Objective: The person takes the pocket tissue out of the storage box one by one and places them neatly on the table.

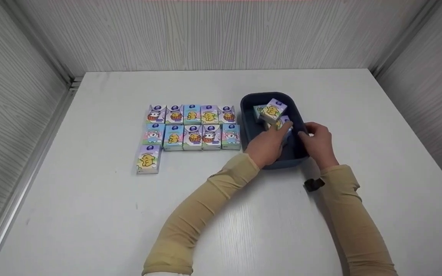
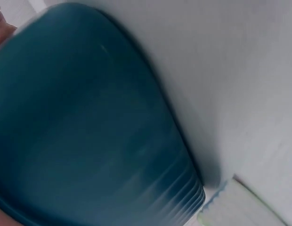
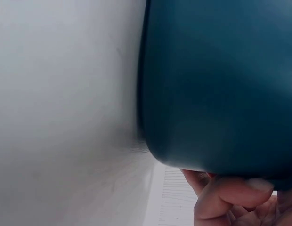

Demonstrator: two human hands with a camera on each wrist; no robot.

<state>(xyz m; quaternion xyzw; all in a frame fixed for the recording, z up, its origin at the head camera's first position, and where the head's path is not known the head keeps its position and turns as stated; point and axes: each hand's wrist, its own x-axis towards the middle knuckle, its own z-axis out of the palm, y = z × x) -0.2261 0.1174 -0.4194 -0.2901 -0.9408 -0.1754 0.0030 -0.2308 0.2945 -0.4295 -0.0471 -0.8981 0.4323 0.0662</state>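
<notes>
A dark blue rectangular bin [image 1: 247,126] stands on the table, its side filling much of both wrist views. My left hand [image 1: 268,145] reaches over the near left rim into it, thumb and forefinger about a small cartoon-printed packet [image 1: 284,120]; its other fingers are hidden. Another packet [image 1: 274,109] lies tilted on top of the others in the bin, beyond those fingertips. At the bin's right wall, my right hand [image 1: 318,142] grips the rim, with curled fingers [image 3: 221,197] showing below the wall in the right wrist view.
Left of the bin, several similar packets [image 1: 192,114] lie side by side in two rows. A single packet [image 1: 148,159] starts a third row at the left. A small black object [image 1: 314,185] is beside the right wrist. Grey panels [image 1: 221,36] enclose the white table [image 1: 71,199].
</notes>
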